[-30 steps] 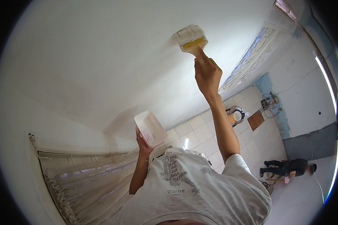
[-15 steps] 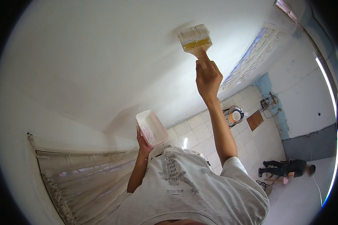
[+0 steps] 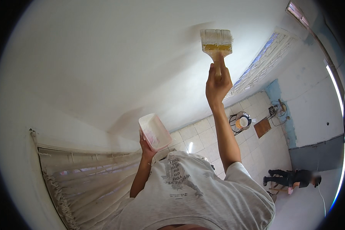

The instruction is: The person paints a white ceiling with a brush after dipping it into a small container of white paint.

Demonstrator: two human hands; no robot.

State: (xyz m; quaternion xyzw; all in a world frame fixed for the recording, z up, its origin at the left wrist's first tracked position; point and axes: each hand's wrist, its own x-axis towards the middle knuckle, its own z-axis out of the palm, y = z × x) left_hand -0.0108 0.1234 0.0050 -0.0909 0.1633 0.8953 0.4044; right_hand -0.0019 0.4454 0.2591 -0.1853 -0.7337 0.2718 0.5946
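Pale pink plastic forms the open tub point(image 3: 163, 140), near and left of the brush, its inside coated with whitish smears; the left hand point(image 3: 145, 145) grasps it by its left side. The wide paintbrush point(image 3: 217, 43), farther off and to the right, has cream bristles, a yellow band crusted with white and a wooden handle gripped by the right hand point(image 3: 218, 86). It is close to the white wall point(image 3: 103, 61); contact is unclear. Far right, an orange-and-white bucket point(image 3: 241, 123), contents too small to tell, stands near a brown board point(image 3: 262, 128) on the tiled floor point(image 3: 201, 134).
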